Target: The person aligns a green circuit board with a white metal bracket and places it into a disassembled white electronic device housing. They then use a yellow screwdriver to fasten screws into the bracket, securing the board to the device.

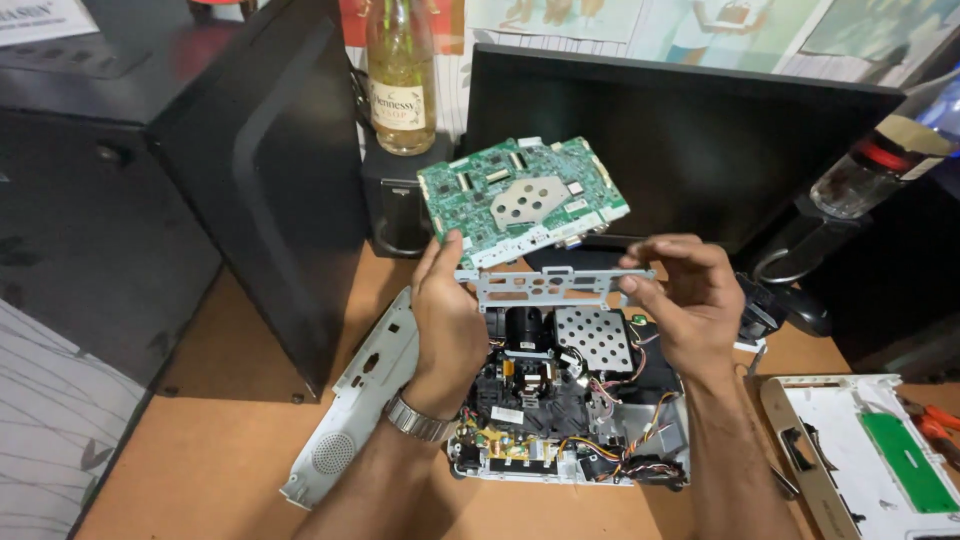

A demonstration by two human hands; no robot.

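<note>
My left hand [447,310] and my right hand [685,295] together hold up a green circuit board [520,195] with a metal plate in its middle and a grey metal bracket [545,285] along its lower edge. The left fingers pinch the board's lower left corner. On the right end of the bracket, the right fingers keep a grip. The board is tilted and lifted above an opened device [570,400] full of wires, a lens block and a perforated metal shield. A metal watch sits on my left wrist.
A white plastic cover [350,410] lies left of the device on the brown desk [220,450]. Another white panel with a green board [870,450] lies at right, beside orange-handled pliers [935,420]. Behind stand a dark monitor [700,130], a black computer case [230,170], a small speaker and a glass bottle [400,75].
</note>
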